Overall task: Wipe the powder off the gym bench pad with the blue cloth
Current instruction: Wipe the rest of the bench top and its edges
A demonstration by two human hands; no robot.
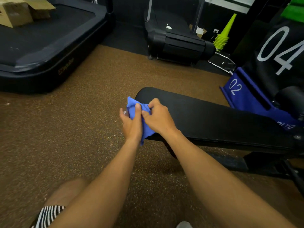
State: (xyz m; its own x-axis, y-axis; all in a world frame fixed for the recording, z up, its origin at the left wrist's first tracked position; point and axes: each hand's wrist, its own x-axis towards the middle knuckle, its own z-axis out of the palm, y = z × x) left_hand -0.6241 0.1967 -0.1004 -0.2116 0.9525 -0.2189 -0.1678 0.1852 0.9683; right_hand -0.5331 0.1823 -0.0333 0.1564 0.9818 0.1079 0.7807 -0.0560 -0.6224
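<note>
The black gym bench pad (213, 119) runs from the middle of the view to the right edge. No powder shows on its dark surface. Just off its left end both hands hold the blue cloth (134, 106), which is bunched up. My left hand (131, 122) grips the cloth from the left with the thumb on top. My right hand (158, 117) pinches the cloth's upper right part with its fingertips. A corner of the cloth hangs down below my left wrist.
Speckled brown rubber floor (82, 129) lies around the bench, with pale specks near its foot. Two black treadmills (49, 38) (177, 41) stand at the back. Stacked green cones (222, 37), blue and black numbered boxes (243, 94) stand to the right. My knee is lower left.
</note>
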